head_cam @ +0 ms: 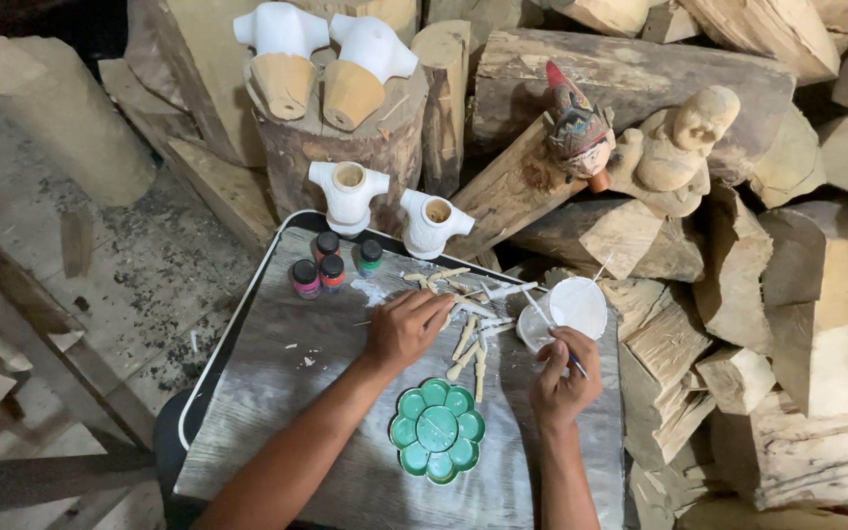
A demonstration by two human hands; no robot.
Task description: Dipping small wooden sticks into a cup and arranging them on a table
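**Two hands over a board of small carved sticks**

Four little paint jars (330, 262) stand bunched near the far left corner of the grey wooden board (277, 393), lids red, pink and green (any labels are too small to make out). Just beyond the board's far edge sit two white-primed wooden torsos (388, 204), and two more, half bare wood, rest on a stump behind them.

The left hand (402, 329) lies palm down, fingers curled together onto the scatter of pale wooden sticks (465, 324) mid-board; whether it pinches one I cannot tell. The right hand (561, 378) pinches a thin paintbrush (554, 332) between thumb and fingertips, its tip at a shallow white paint dish (569, 309) near the board's right edge. A green flower-shaped palette (437, 430) sits close to the near edge, between the two forearms.

Open board lies to the left and near side. Stacked logs crowd the right and far edges, with a painted puppet head (578, 128) and an unpainted carved figure (674, 147) perched on them.
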